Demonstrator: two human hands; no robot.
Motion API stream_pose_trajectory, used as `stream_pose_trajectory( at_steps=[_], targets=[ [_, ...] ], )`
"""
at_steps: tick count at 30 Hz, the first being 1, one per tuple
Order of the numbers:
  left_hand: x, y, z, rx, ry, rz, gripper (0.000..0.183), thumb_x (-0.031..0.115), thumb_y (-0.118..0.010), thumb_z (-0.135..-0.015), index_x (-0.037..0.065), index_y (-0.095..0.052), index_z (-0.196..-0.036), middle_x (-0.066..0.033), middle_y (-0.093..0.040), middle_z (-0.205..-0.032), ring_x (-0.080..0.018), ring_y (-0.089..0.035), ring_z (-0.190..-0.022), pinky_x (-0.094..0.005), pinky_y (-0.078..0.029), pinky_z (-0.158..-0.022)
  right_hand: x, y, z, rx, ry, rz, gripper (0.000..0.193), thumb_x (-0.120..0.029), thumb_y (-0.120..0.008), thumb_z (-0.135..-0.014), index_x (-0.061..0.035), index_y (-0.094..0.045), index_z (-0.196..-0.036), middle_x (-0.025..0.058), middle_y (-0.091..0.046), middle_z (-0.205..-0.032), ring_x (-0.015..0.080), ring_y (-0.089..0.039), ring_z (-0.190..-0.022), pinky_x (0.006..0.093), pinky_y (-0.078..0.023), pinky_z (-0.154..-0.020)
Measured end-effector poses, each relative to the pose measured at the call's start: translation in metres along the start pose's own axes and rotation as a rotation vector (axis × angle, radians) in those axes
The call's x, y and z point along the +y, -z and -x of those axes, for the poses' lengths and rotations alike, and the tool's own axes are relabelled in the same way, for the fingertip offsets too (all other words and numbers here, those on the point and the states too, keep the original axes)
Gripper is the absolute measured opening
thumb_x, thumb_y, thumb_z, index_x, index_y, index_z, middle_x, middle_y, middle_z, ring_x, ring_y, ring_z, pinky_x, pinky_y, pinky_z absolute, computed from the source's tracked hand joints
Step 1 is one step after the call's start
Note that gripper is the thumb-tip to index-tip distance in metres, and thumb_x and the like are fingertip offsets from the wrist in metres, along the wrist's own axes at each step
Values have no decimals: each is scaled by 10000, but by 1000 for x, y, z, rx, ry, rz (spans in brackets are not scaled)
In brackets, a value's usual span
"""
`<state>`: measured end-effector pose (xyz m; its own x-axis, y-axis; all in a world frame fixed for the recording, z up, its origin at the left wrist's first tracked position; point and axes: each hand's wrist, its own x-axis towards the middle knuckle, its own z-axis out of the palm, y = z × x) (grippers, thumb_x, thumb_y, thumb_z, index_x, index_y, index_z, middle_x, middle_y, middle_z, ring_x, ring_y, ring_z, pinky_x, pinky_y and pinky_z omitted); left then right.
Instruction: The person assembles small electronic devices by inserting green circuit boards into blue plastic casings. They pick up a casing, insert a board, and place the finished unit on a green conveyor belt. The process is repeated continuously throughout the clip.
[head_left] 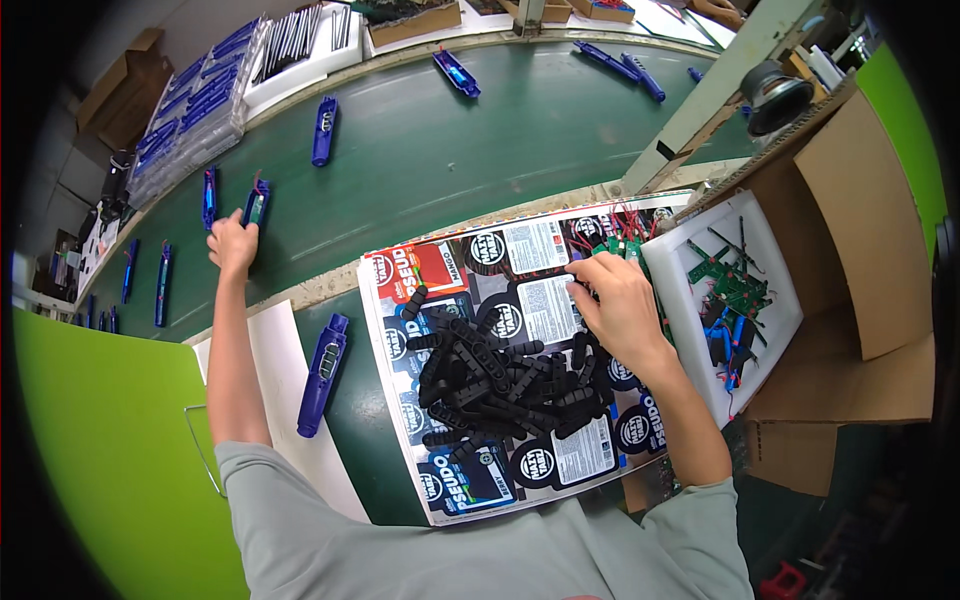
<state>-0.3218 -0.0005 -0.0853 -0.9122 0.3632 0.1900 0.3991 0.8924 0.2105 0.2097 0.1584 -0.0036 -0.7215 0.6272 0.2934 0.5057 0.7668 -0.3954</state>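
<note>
My left hand [233,245] reaches over the green conveyor belt, fingers closed at the near end of a blue plastic casing [259,198]. A green circuit board and red wires show inside that casing. My right hand [618,305] hovers over the printed sheet [545,235], thumb and fingers curled together; what they hold, if anything, is too small to make out. Below it lies a heap of black ribbed plastic strips [490,375]. To the left of the sheet rests a darker blue casing [323,375] with a ribbed insert.
Several blue casings, one of them here [325,130], are spread along the conveyor belt [400,150]. A white foam tray [775,340] of circuit boards and wired parts stands beside an open cardboard box [860,240] at right. A metal post [700,110] rises near the belt.
</note>
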Motion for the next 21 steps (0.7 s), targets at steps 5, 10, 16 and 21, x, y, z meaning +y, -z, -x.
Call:
stream_pose_trajectory(
  at_steps=[5,10,16,21],
  targets=[
    [37,-10,-43,334,-405,128,463,269,-593,-894,168,-630,-1344,-136,-588,-1360,-367,-551,-1223,-471,-445,-1033,-11,-24,-12,-170,158,-174,145,-43,-665,-851,-14,-691,-991,119,-665,-956,328,-628,-919,435,-483,-844],
    [124,-57,-77,275,-356,209,551,434,-574,-945,98,-585,-1380,-233,-567,-1346,-428,-542,-1214,-505,-446,-1030,-42,-47,-22,-306,231,-236,207,-54,-702,-825,2,-671,-1023,145,-626,-1014,342,-613,-979,430,-502,-873],
    [156,-64,-64,139,-346,131,277,207,-598,-931,31,-662,-1136,-203,-647,-1121,-422,-615,-1086,-531,-503,-913,-40,-45,-13,-334,224,-148,139,-44,-679,-822,-11,-586,-920,153,-579,-969,351,-593,-938,444,-496,-830],
    [133,-63,-56,108,-417,423,357,58,-607,-854,2,-652,-1203,-204,-702,-1050,-367,-687,-984,-475,-545,-858,-31,-8,-11,-140,173,-208,176,29,-630,-829,22,-673,-1000,180,-639,-926,364,-649,-868,436,-540,-771]
  ],
)
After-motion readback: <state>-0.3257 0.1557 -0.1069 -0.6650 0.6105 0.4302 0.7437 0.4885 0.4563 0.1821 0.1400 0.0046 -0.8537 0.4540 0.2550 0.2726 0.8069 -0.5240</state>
